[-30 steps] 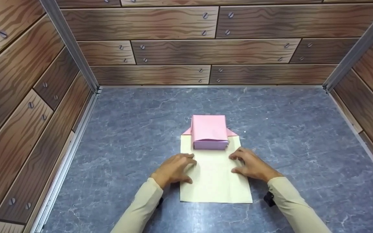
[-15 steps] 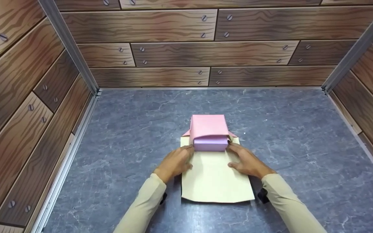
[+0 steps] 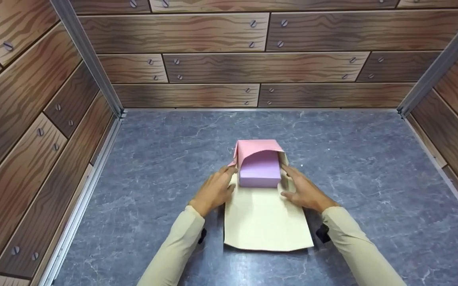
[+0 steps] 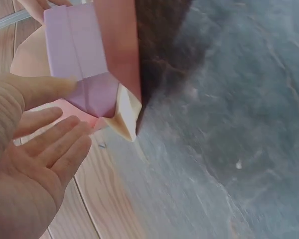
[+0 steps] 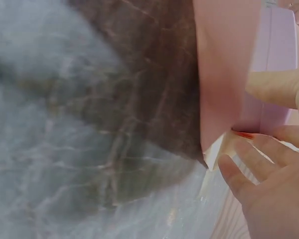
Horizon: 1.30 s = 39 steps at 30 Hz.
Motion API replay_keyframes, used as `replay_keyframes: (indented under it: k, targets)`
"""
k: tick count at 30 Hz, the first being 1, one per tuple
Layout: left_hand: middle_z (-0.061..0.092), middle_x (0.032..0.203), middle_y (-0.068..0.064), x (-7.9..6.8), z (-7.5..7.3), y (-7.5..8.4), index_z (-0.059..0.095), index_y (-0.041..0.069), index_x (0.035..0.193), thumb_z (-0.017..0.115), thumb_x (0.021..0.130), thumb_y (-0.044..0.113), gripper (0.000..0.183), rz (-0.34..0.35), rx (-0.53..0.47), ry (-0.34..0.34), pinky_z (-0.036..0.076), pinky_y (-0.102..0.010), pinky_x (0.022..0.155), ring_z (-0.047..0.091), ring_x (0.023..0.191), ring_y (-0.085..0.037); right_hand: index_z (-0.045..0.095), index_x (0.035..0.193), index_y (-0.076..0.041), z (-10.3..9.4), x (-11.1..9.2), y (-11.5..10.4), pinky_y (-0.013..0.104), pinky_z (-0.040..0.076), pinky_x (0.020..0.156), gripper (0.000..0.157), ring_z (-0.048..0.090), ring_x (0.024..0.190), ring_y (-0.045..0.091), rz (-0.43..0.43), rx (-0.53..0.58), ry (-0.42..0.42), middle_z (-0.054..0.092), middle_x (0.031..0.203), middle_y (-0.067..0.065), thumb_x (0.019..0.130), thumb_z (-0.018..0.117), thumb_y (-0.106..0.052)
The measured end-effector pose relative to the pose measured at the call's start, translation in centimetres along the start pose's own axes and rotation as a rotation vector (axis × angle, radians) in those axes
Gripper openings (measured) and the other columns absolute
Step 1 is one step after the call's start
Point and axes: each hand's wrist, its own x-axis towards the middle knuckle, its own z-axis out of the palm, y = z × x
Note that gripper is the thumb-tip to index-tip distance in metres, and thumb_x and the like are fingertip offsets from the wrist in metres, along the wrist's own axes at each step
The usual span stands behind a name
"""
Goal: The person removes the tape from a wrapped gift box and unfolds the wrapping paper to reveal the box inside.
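Note:
A purple box (image 3: 259, 174) sits on a sheet of wrapping paper (image 3: 268, 218), cream on its upper side and pink on the other. The far end of the paper arches over the box as a pink flap (image 3: 257, 145), lifted off the front part of the top. My left hand (image 3: 214, 190) is at the box's left side, its fingertips by the raised paper. On the right side my right hand (image 3: 307, 191) touches the paper's edge. Both wrist views show loosely extended fingers, and the thumbs (image 4: 50, 89) (image 5: 271, 88) lie near the purple box.
The blue-grey marbled table (image 3: 165, 159) surrounds the paper. Wood-patterned panels (image 3: 213, 65) stand at the back and both sides, joined by metal corner posts (image 3: 92, 59). The paper's near edge (image 3: 268, 249) curls slightly above the table.
Both hands have moved forward along the box's sides. The pink flap has risen and drawn back, exposing more of the purple top. The paper's near edge has lifted slightly.

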Motion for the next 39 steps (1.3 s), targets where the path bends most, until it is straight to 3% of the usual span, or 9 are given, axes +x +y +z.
replay_keyframes:
  k: [5, 10, 14, 18, 22, 30, 34, 39]
  targets:
    - [0.068, 0.117, -0.010, 0.6, 0.1, 0.5, 0.067, 0.003, 0.119, 0.063, 0.098, 0.008, 0.022, 0.040, -0.089, 0.045, 0.056, -0.039, 0.090, 0.067, 0.106, -0.026, 0.025, 0.154, 0.011, -0.4, 0.7, -0.1, 0.061, 0.042, 0.107, 0.079, 0.052, 0.126, 0.047, -0.010, 0.048, 0.012, 0.047, 0.144, 0.031, 0.089, 0.070, 0.001]
    - [0.065, 0.128, -0.013, 1.5, 0.0, 0.8, 0.064, 0.001, 0.131, 0.057, 0.102, 0.011, 0.031, 0.010, -0.120, 0.046, 0.053, -0.041, 0.099, 0.064, 0.116, -0.027, 0.023, 0.153, 0.015, -0.7, 1.6, -0.1, 0.057, 0.044, 0.106, 0.075, 0.051, 0.129, 0.048, -0.018, 0.147, 0.048, 0.045, 0.147, 0.033, 0.092, 0.066, 0.005]
    - [0.057, 0.141, -0.018, 2.3, -0.3, 0.8, 0.054, -0.003, 0.141, 0.050, 0.105, 0.011, 0.039, -0.019, -0.141, 0.010, 0.041, -0.043, 0.113, 0.053, 0.133, -0.032, 0.021, 0.153, 0.015, -0.9, 2.4, 0.1, 0.056, 0.040, 0.111, 0.074, 0.041, 0.138, 0.048, -0.022, 0.237, 0.040, 0.039, 0.151, 0.034, 0.090, 0.060, 0.012]
    - [0.049, 0.149, -0.021, 3.3, -0.6, 0.5, 0.045, -0.006, 0.147, 0.045, 0.106, 0.009, 0.044, -0.032, -0.177, -0.019, 0.032, -0.043, 0.119, 0.043, 0.142, -0.033, 0.019, 0.154, 0.014, -1.4, 3.0, 0.4, 0.060, 0.033, 0.114, 0.074, 0.033, 0.142, 0.050, -0.039, 0.301, 0.018, 0.031, 0.156, 0.034, 0.084, 0.042, 0.023]
    - [0.046, 0.151, -0.023, 4.5, -0.9, -0.2, 0.039, -0.008, 0.150, 0.043, 0.106, 0.007, 0.046, -0.034, -0.227, -0.022, 0.030, -0.043, 0.120, 0.041, 0.143, -0.034, 0.019, 0.155, 0.013, -1.9, 3.8, 0.6, 0.061, 0.031, 0.115, 0.074, 0.031, 0.144, 0.049, -0.008, 0.298, 0.010, 0.032, 0.156, 0.032, 0.082, 0.029, 0.022]
    - [0.040, 0.154, -0.026, 6.7, -1.2, -1.8, 0.034, -0.010, 0.151, 0.038, 0.107, 0.007, 0.047, -0.082, -0.286, -0.055, 0.024, -0.043, 0.123, 0.035, 0.146, -0.036, 0.022, 0.153, 0.014, -2.3, 5.8, 1.2, 0.060, 0.028, 0.116, 0.070, 0.028, 0.144, 0.052, 0.037, 0.263, 0.014, 0.031, 0.154, 0.038, 0.084, 0.029, 0.017]
    - [0.030, 0.159, -0.028, 7.9, -1.0, -2.4, 0.030, -0.008, 0.154, 0.038, 0.107, 0.007, 0.050, -0.112, -0.287, -0.078, 0.020, -0.044, 0.124, 0.029, 0.148, -0.036, 0.025, 0.152, 0.015, -2.2, 6.7, 1.6, 0.056, 0.037, 0.112, 0.069, 0.036, 0.140, 0.050, 0.032, 0.246, 0.068, 0.047, 0.142, 0.038, 0.083, 0.032, 0.017]
    - [0.034, 0.157, -0.028, 9.1, -0.8, -3.0, 0.035, -0.009, 0.152, 0.039, 0.105, 0.005, 0.049, -0.165, -0.309, -0.033, 0.024, -0.043, 0.123, 0.034, 0.146, -0.036, 0.038, 0.145, 0.016, -1.7, 8.0, 1.9, 0.054, 0.045, 0.105, 0.056, 0.052, 0.127, 0.047, 0.021, 0.251, 0.141, 0.059, 0.129, 0.033, 0.089, 0.037, 0.017]
